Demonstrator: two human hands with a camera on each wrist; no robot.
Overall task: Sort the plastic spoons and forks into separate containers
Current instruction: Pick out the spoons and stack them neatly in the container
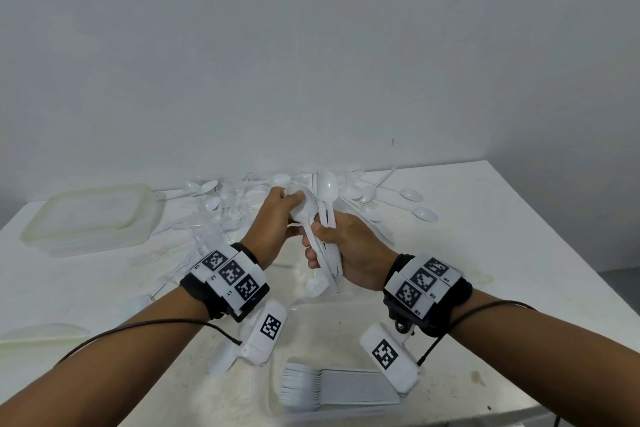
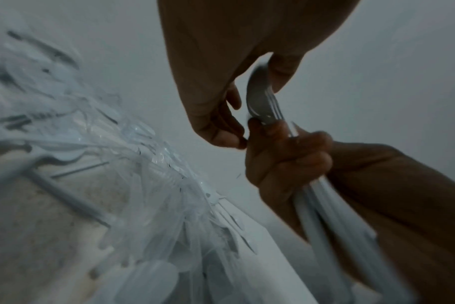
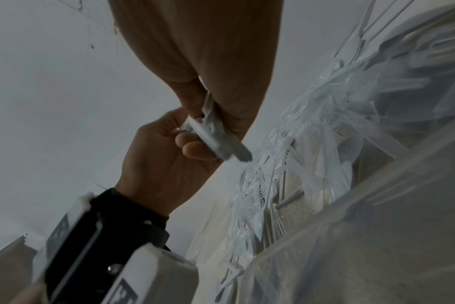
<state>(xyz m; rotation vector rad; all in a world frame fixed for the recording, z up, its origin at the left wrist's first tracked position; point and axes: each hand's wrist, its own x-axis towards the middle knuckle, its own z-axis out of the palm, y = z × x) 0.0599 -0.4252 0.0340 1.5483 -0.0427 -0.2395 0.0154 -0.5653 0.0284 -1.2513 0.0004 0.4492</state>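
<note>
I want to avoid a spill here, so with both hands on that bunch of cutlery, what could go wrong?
The bundle of spoons held between the left hand and right hand fans out loosely, so one could slip into the unsorted pile. A fork may be mixed into it. The stacked forks sit below, easy to knock.

Both arms reach forward, left hand (image 1: pixel 277 218) and right hand (image 1: pixel 349 253) meeting, fingers curled closed.

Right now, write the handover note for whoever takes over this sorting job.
Right hand grips a bundle of spoons by the handles, bowls up. Left hand holds the bowl ends of that same bundle.
Done: a neat stack of forks lies in the near clear container.
Left: the mixed pile at the table's far edge; the far-left container looks empty. The held bundle is not yet placed.
</note>
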